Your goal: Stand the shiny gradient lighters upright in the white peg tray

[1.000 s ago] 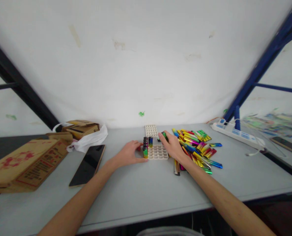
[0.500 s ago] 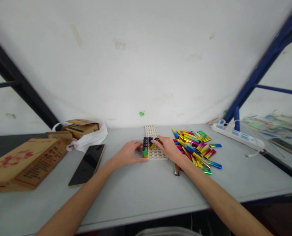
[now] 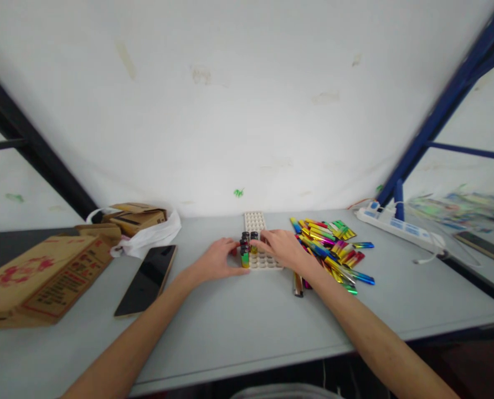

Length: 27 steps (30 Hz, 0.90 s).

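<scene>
Head view: the left hand (image 3: 217,259) lies loosely curled against the left edge of the white tray (image 3: 267,262) mid-table, beside the standing lighters (image 3: 245,252). The right hand (image 3: 286,249) covers the tray; its grip is hidden. Loose lighters (image 3: 332,247) lie heaped just right

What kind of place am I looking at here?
Most likely a small workshop packing bench: a heap of shiny coloured lighters beside a white slotted tray with a few standing in it, cardboard boxes at the left, and a power strip on a plain grey table.

Bright, even light; warped, blurry edges.
</scene>
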### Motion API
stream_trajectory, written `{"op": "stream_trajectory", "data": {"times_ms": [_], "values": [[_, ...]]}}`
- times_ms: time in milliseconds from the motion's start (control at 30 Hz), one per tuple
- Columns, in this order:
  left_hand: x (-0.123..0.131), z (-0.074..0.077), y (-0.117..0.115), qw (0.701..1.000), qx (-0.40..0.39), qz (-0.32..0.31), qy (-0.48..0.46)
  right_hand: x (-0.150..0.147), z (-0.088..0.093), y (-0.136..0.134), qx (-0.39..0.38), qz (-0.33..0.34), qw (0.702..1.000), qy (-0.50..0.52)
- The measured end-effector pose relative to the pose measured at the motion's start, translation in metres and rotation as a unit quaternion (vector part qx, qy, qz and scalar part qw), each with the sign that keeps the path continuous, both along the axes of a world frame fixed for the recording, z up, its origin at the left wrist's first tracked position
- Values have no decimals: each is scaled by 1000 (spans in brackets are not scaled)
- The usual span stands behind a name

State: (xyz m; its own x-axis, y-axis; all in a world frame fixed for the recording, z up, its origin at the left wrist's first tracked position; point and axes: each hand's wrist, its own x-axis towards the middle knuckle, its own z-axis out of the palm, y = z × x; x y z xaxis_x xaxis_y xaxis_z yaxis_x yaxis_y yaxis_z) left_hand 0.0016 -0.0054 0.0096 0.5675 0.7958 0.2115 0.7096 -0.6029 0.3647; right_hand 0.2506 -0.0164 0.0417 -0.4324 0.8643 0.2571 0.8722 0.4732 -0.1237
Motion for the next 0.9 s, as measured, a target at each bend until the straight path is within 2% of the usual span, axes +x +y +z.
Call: {"op": "stream_trajectory", "data": {"times_ms": [100,267,333,533,667,733,833,900], "values": [[0,1,0,1000,-4,-5,-1,25,-1,10,16,-39,999,30],[0,1,0,1000,-13,-11,1,65,-8,32,23,-196,980,-15],[-1,1,1,1000,-10,-12,-5,71,-11,36,-5,-233,972,-42],[-1,2,0,1000,-2,-14,-1,68,-14,43,-60,-279,957,-52],[-1,1,-1,1000,-6,-10,-3,67,-16,44,-27,-266,963,-27],[0,1,-1,1000,-11,-7,-5,70,-16,46,14,-244,969,26],[0,2,0,1000,-19,-5,-2,73,-17,51,55,-184,962,195],[0,3,0,1000,-22,-5,-1,73,-17,53,34,-134,929,344]]}}
